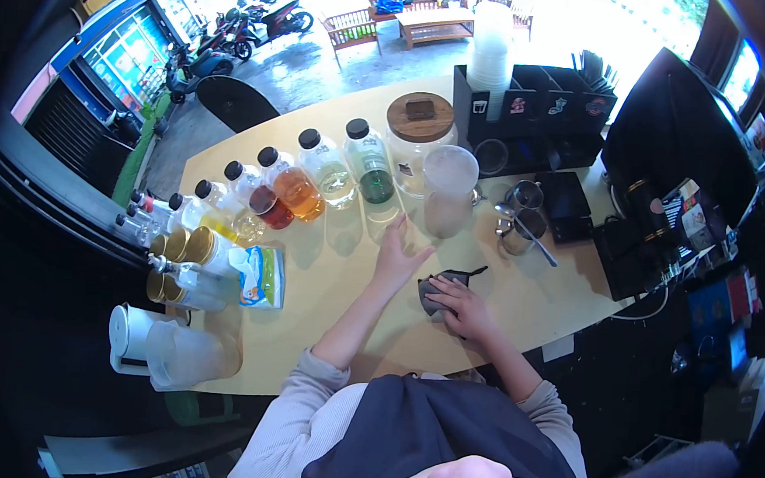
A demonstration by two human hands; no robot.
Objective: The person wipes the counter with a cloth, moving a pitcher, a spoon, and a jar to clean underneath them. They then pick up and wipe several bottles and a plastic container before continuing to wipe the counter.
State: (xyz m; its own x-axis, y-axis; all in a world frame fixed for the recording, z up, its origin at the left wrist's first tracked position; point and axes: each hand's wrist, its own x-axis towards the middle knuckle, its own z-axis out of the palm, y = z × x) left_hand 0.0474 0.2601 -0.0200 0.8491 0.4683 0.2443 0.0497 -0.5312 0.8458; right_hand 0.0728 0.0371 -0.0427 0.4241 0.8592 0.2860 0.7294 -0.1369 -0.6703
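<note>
My left hand (399, 259) is above the middle of the table, thumb and fingers apart, with nothing in it. Just beyond its fingertips stand a black-capped bottle with green liquid (374, 184) and a frosted plastic cup or jug (448, 190). To the right, my right hand (461, 306) has its fingers laid over a dark grey cloth (431, 305), holding it against the tabletop. The cloth looks folded, and a dark corner or strap sticks out at its upper right. Part of it is hidden under the palm.
Bottles of coloured liquid, including an orange one (295, 192), curve along the far edge. A wood-lidded jar (419, 121), metal cup with spoon (523, 234) and black organizer (531, 108) stand right. Tissues (266, 277) and a pitcher (184, 357) are left.
</note>
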